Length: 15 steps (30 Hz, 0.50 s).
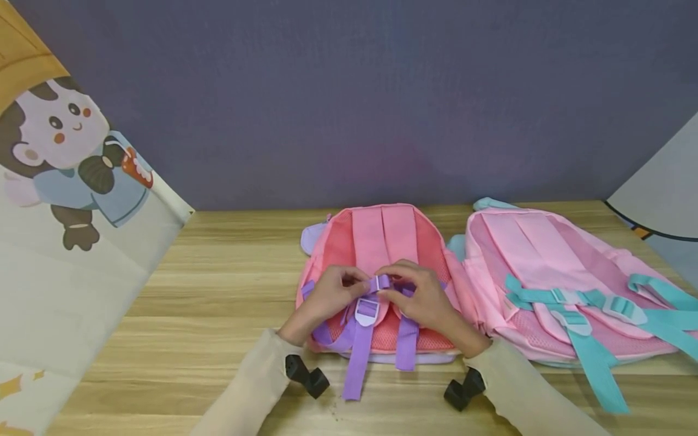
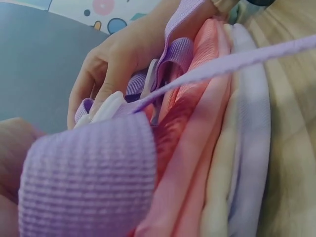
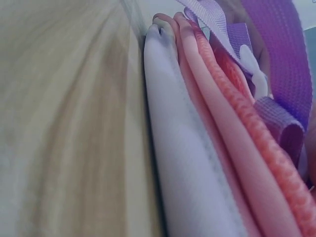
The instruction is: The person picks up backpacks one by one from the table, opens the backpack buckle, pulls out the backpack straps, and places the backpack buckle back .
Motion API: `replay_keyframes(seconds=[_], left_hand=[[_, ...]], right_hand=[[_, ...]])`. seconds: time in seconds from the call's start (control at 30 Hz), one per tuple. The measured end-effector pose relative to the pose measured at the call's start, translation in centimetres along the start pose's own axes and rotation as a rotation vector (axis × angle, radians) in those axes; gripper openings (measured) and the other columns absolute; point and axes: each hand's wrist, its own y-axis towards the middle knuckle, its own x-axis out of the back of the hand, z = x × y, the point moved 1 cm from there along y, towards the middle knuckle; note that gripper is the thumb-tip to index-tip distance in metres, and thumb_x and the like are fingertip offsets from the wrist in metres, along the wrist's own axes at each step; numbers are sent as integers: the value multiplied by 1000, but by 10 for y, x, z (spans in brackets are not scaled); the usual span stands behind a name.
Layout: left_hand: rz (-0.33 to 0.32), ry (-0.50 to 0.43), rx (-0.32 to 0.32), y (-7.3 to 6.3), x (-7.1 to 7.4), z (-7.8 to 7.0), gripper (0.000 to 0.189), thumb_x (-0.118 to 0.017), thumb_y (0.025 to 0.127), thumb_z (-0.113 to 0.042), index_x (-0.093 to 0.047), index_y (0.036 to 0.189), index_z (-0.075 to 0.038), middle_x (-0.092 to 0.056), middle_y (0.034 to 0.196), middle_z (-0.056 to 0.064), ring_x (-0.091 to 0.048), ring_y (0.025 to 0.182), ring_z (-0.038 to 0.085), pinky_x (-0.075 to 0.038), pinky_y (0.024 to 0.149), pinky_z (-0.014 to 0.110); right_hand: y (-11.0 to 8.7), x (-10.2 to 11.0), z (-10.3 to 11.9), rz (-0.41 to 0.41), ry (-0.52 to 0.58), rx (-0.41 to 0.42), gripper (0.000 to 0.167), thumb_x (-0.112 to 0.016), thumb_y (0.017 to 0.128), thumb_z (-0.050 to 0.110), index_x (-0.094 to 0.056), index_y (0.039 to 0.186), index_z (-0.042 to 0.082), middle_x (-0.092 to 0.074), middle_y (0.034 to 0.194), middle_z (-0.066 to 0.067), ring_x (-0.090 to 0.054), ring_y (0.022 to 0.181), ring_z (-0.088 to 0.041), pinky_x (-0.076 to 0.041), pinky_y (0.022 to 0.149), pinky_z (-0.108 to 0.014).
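Note:
A coral-pink backpack [image 1: 332,254] lies on the wooden table with its shoulder straps facing up. Over the middle of it, both hands work on a thin purple strap [image 1: 383,282] with a small white buckle. My left hand [image 1: 334,295] pinches the strap's left side between thumb and fingertips. From the other side my right hand [image 1: 424,298] holds it by the buckle, thumb below and fingers above. Just beneath the hands sits a white strap adjuster [image 1: 367,310], its purple webbing tail [image 1: 358,363] hanging toward the table's front. A wide purple loop [image 2: 89,177] fills the left wrist view's foreground.
A lighter pink backpack [image 1: 537,242] with teal straps [image 1: 597,369] lies against the first one on the right. Behind the table [image 1: 218,284] rises a dark grey-blue panel [image 1: 349,103]. A wall with a cartoon figure [image 1: 71,133] stands on the left.

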Motion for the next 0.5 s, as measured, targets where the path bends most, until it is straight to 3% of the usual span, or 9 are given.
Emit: replay_keyframes(seconds=[0.5], left_hand=[[-51,-7,-21,0,-5,1,11,-64,87,0,-71,90,6,-71,85,18,-54,68,3,-46,64,17]], right_hand=[[2,1,2,33,-4,-16,28,-78,75,6,-71,102,10,-68,90,0,-63,83,-8,-55,74,-31]])
